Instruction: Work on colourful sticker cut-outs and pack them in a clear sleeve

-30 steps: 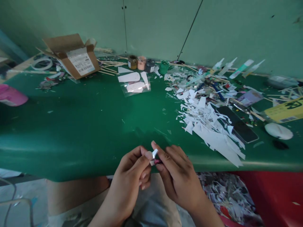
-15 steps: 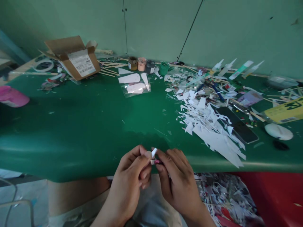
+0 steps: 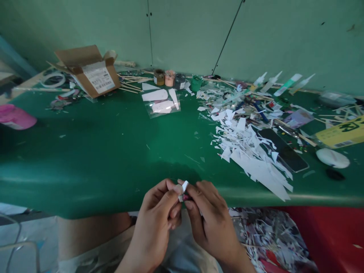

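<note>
Close together at the table's front edge, my two hands meet over a small folded white piece, perhaps paper or card (image 3: 185,185). My left hand (image 3: 157,216) is closed, pinching that piece between thumb and forefinger. The fingers of my right hand (image 3: 214,216) are closed in too, with the forefinger along the white piece. A tiny dark pink piece (image 3: 186,197) shows between the right thumb and forefinger; its kind is too small to make out. The other right fingers are curled.
A heap of white paper scraps (image 3: 241,140) spreads over the green table (image 3: 99,151), beside a black phone (image 3: 284,149). Behind are small paint jars (image 3: 170,78), white cutouts on a clear bag (image 3: 162,106), and an open cardboard box (image 3: 93,74). Scraps fill a bin (image 3: 270,231) below.
Both hands have sunk very slightly, and the white piece is tilted a little differently between the fingers. The grip stays the same.
</note>
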Demonstrator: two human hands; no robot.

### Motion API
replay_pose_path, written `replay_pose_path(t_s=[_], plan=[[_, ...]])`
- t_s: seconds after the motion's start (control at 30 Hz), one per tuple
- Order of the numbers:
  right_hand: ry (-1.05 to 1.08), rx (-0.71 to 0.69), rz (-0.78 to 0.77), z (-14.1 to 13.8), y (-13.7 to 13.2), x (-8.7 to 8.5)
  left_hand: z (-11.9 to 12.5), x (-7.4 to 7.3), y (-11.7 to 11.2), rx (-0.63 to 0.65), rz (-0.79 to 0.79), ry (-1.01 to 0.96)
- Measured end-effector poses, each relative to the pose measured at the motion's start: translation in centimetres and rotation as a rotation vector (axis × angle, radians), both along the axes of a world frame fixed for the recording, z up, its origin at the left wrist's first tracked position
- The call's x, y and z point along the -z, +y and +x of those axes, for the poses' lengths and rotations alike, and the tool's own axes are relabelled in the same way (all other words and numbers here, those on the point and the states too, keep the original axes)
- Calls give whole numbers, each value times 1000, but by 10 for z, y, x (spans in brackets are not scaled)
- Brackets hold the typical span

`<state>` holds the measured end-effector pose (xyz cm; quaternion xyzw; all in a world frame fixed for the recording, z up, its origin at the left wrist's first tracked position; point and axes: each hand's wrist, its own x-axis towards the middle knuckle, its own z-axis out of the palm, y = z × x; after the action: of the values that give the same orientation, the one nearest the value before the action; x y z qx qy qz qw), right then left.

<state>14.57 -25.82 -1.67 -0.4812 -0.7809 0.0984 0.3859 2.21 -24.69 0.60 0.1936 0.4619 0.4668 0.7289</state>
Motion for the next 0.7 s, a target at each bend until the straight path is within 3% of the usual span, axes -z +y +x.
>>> replay_pose_path(t_s=[0.33, 0.57, 0.7], plan=[[37, 165, 15, 0, -1, 8, 2, 0, -4, 0, -29, -6], [47, 12, -32, 0, -2, 0, 2, -3, -1, 3, -11, 7], [35, 25, -16, -5, -2, 1, 2, -4, -1, 0, -12, -18]])
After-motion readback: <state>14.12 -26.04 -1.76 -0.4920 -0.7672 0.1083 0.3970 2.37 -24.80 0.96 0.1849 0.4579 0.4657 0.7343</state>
